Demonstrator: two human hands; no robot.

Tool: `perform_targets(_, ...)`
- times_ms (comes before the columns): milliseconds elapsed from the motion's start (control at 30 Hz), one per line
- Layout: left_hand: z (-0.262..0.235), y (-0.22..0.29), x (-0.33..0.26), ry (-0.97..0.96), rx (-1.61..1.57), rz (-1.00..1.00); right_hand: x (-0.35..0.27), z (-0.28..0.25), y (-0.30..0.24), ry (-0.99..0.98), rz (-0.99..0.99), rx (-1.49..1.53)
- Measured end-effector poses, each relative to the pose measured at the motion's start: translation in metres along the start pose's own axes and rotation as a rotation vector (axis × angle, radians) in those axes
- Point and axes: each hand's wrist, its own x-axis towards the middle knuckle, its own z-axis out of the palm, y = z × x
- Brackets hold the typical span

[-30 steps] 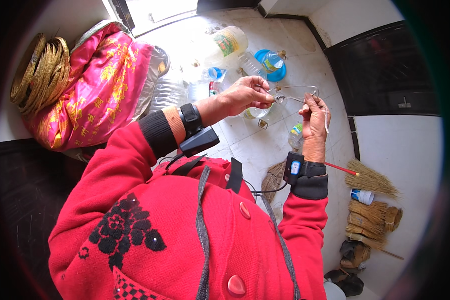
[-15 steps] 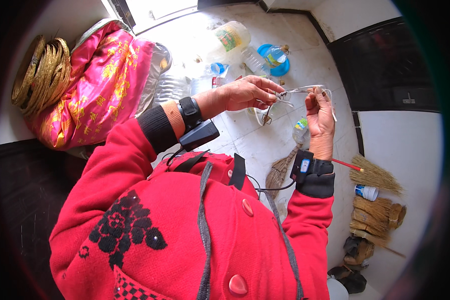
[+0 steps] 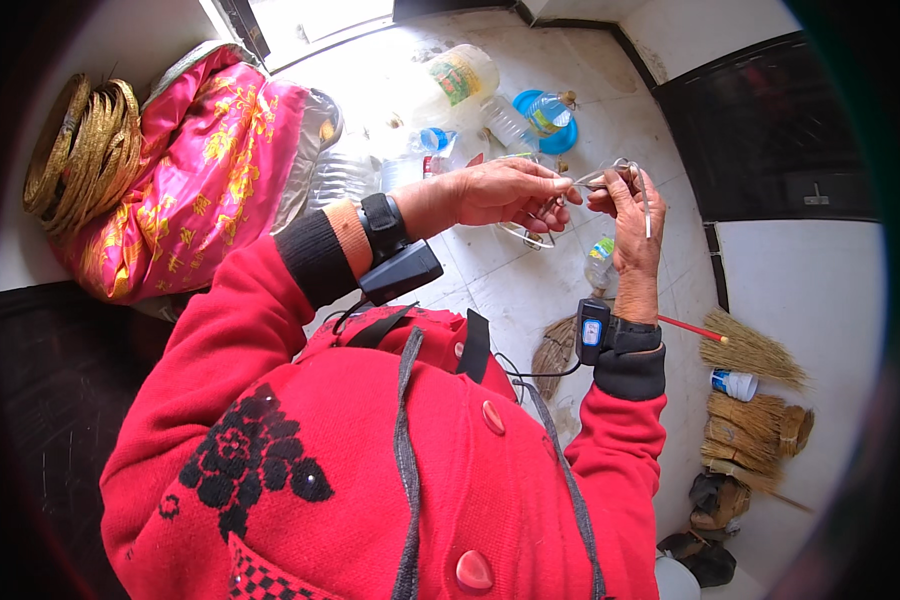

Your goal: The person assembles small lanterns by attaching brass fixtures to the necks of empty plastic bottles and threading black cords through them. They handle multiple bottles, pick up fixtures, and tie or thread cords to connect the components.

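Note:
A thin white cord (image 3: 648, 215) runs between my two hands, looped above the right one, with a loose end hanging down beside it. My left hand (image 3: 505, 192) pinches the cord between thumb and forefinger, its other fingers curled. Close by on the right, my right hand (image 3: 632, 218) grips the cord near the loop with bent fingers. Another white end sticks out below my left fingers. Whether the cord is knotted there is too small to tell.
Beyond my hands, clear plastic bottles (image 3: 508, 122), a big plastic jug (image 3: 462, 78) and a blue basin (image 3: 562, 138) sit on the tiled floor. Left, a pink-gold cloth bundle (image 3: 205, 180) carries golden coils (image 3: 95, 150). Straw brooms (image 3: 755, 348) lie right; another broom (image 3: 555, 350) lies nearer.
My hands have come closer together, the left shifting slightly right. The stretched cord has become a loop above my right hand, which has tilted inward.

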Motion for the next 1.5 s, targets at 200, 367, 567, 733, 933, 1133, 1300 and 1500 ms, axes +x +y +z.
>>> perform_targets(200,0.011,-0.002,0.001,0.164,-0.044,-0.045,0.003,0.002,0.004,0.072,-0.004,0.039)
perform_targets(367,0.020,-0.003,0.006,0.155,-0.115,-0.068,0.009,-0.002,0.012,0.129,0.219,0.562)
perform_targets(567,0.019,-0.012,0.011,0.044,-0.087,0.021,0.021,-0.010,0.023,0.100,0.360,0.990)
perform_targets(733,0.019,-0.015,0.009,0.027,-0.124,-0.036,0.027,-0.017,0.028,0.121,0.321,0.934)
perform_targets(933,0.021,-0.021,0.007,0.011,-0.200,-0.083,0.034,-0.031,0.033,0.215,0.283,0.889)
perform_targets(1133,0.021,-0.025,0.009,-0.019,-0.292,-0.133,0.041,-0.045,0.044,0.110,0.322,0.912)
perform_targets(1300,0.005,-0.027,0.007,0.037,-0.404,-0.145,0.030,-0.050,0.048,0.034,0.417,0.618)
perform_targets(1500,-0.012,-0.024,0.009,0.085,-0.443,0.014,0.005,-0.064,0.047,-0.092,0.381,0.549)
